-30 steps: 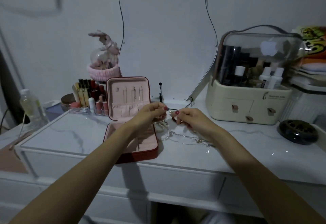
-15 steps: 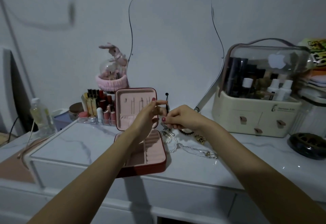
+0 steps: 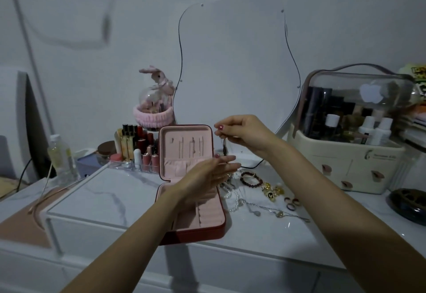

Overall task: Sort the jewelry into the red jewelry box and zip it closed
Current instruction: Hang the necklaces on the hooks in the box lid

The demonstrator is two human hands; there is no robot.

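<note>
The red jewelry box (image 3: 198,228) lies open on the marble tabletop, its pink-lined lid (image 3: 185,152) standing upright with a few pieces hanging inside. My right hand (image 3: 244,132) is raised beside the lid and pinches the top of a thin chain (image 3: 224,147) that hangs down. My left hand (image 3: 212,173) is flat with straight fingers under the chain's lower end, in front of the lid. Right of the box lie a dark bead bracelet (image 3: 250,178), gold pieces (image 3: 272,190), small rings (image 3: 291,202), a pearl strand (image 3: 234,200) and a silver necklace (image 3: 276,212).
Lipsticks and bottles in a clear organizer (image 3: 136,152) stand left of the lid. A cream cosmetics case (image 3: 350,154) with a clear dome is at the right, a dark dish (image 3: 408,202) beyond it. A wavy mirror (image 3: 232,66) leans on the wall.
My right hand has lifted a thin chain up off the jewelry pile. My left hand has let go, flattened and moved under the hanging chain. The camera has tilted upward.
</note>
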